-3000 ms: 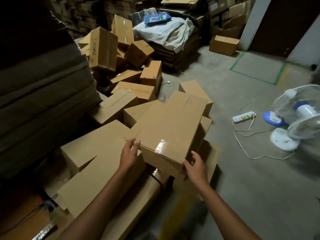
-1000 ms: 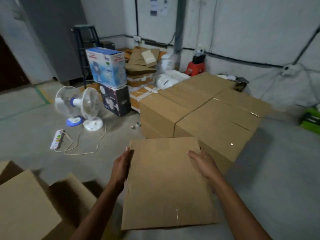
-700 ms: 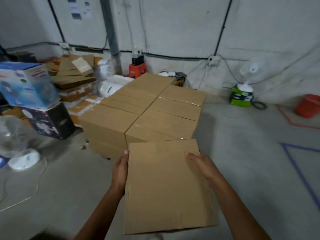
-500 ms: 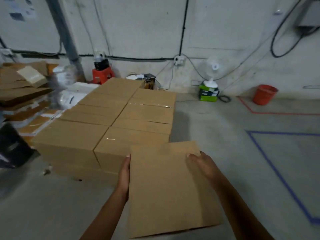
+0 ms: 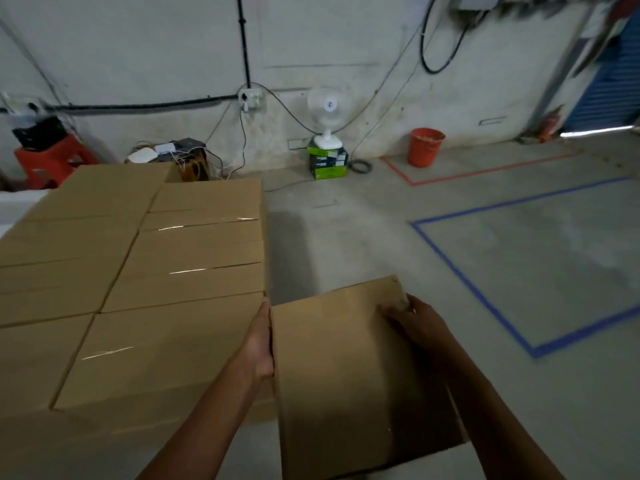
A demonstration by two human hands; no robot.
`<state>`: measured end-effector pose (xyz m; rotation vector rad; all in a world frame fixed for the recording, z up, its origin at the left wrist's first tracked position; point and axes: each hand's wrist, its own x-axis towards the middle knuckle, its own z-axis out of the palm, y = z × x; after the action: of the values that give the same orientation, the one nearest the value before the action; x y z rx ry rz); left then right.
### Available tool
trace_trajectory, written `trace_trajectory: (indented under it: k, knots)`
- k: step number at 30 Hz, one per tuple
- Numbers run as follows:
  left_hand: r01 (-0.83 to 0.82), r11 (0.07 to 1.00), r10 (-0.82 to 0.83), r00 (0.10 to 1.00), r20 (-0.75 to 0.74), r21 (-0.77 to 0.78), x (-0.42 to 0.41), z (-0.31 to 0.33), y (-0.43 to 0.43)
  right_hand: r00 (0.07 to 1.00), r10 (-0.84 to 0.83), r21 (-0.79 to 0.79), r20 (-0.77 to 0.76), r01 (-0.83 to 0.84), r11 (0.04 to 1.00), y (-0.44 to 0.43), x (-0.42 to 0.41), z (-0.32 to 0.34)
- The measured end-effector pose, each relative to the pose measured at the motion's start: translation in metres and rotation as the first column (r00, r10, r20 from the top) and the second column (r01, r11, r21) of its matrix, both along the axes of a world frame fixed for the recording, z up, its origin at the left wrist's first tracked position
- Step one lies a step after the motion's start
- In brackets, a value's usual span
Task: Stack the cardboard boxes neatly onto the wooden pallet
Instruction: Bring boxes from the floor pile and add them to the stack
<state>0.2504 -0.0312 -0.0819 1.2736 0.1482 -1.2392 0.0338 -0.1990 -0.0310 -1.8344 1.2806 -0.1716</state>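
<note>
I carry a plain cardboard box (image 5: pixel 349 375) low in front of me, just right of the near right corner of the stacked boxes (image 5: pixel 166 258). My left hand (image 5: pixel 259 341) presses flat against the box's left side, fingers straight and pointing forward. My right hand (image 5: pixel 414 322) grips the box at its far right corner, fingers curled over the top edge. The stack is a level layer of several taped boxes, with more boxes beneath. No pallet shows; whatever the stack stands on is hidden.
Bare concrete floor lies right of the stack, marked with blue tape (image 5: pixel 481 292) and red tape (image 5: pixel 450 176). By the far wall stand a white fan (image 5: pixel 327 110) on green boxes, an orange bucket (image 5: pixel 425 147), a red stool (image 5: pixel 48 161) and loose cables.
I turned from the loose box pile towards the stack while carrying the box. The stack has slid to the left of my view, and the box now sits right of its near corner.
</note>
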Motion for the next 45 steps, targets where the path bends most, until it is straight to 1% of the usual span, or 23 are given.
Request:
trace_trajectory:
  k: [3, 7, 10, 12, 14, 16, 18, 22, 25, 28, 33, 36, 38, 41, 45]
  knots:
    - [0.024, 1.000, -0.025, 0.999, 0.035, 0.013, 0.015, -0.006, -0.056, 0.995, -0.085, 0.044, 0.043, 0.083, 0.996, -0.043, 0.005, -0.005]
    - [0.033, 0.998, -0.037, 0.996, 0.082, 0.048, 0.038, -0.010, -0.130, 0.978, -0.174, 0.062, 0.112, 0.168, 0.984, -0.118, 0.024, -0.017]
    - [-0.010, 0.999, 0.005, 0.994, 0.106, 0.045, 0.051, -0.004, -0.186, 0.955, -0.256, 0.147, 0.151, 0.235, 0.961, -0.173, 0.040, -0.021]
    - [-0.030, 0.999, 0.027, 0.995, 0.100, 0.032, 0.058, 0.000, -0.218, 0.944, -0.271, 0.198, 0.186, 0.234, 0.952, -0.208, 0.051, -0.017]
    - [-0.042, 0.999, 0.038, 0.991, 0.127, 0.028, 0.065, 0.009, -0.247, 0.928, -0.299, 0.256, 0.220, 0.241, 0.936, -0.241, 0.063, -0.010]
    - [-0.079, 0.997, 0.076, 0.988, 0.133, 0.020, 0.078, 0.007, -0.278, 0.903, -0.344, 0.277, 0.258, 0.272, 0.921, -0.274, 0.075, -0.008]
    - [-0.091, 0.995, 0.088, 0.992, 0.092, 0.036, 0.085, 0.008, -0.307, 0.887, -0.383, 0.273, 0.258, 0.313, 0.910, -0.301, 0.089, -0.011]
    - [-0.160, 0.984, 0.158, 0.987, 0.040, 0.075, 0.106, 0.006, -0.355, 0.877, -0.390, 0.269, 0.280, 0.319, 0.909, -0.349, 0.129, -0.023]
    - [-0.209, 0.970, 0.207, 0.978, 0.025, 0.127, 0.138, -0.003, -0.385, 0.889, -0.366, 0.256, 0.274, 0.300, 0.919, -0.388, 0.166, -0.026]
    - [-0.218, 0.964, 0.222, 0.975, -0.004, 0.153, 0.176, -0.015, -0.425, 0.903, -0.340, 0.247, 0.263, 0.277, 0.928, -0.434, 0.210, -0.038]
    - [-0.249, 0.959, 0.259, 0.964, -0.064, 0.134, 0.257, -0.030, -0.505, 0.940, -0.251, 0.135, 0.232, 0.225, 0.965, -0.516, 0.301, -0.045]
    - [-0.283, 0.953, 0.292, 0.953, -0.081, 0.105, 0.304, -0.026, -0.545, 0.953, -0.210, 0.063, 0.217, 0.201, 0.978, -0.565, 0.361, -0.038]
    - [-0.313, 0.947, 0.319, 0.944, -0.082, 0.077, 0.339, -0.020, -0.569, 0.962, -0.157, 0.028, 0.222, 0.155, 0.988, -0.594, 0.400, -0.033]
    - [-0.354, 0.933, 0.359, 0.929, -0.092, 0.070, 0.387, -0.014, -0.601, 0.966, -0.122, 0.013, 0.227, 0.122, 0.992, -0.632, 0.454, -0.028]
    - [-0.428, 0.902, 0.432, 0.896, -0.099, 0.059, 0.444, -0.014, -0.637, 0.968, -0.117, 0.070, 0.223, 0.104, 0.992, -0.676, 0.523, -0.033]
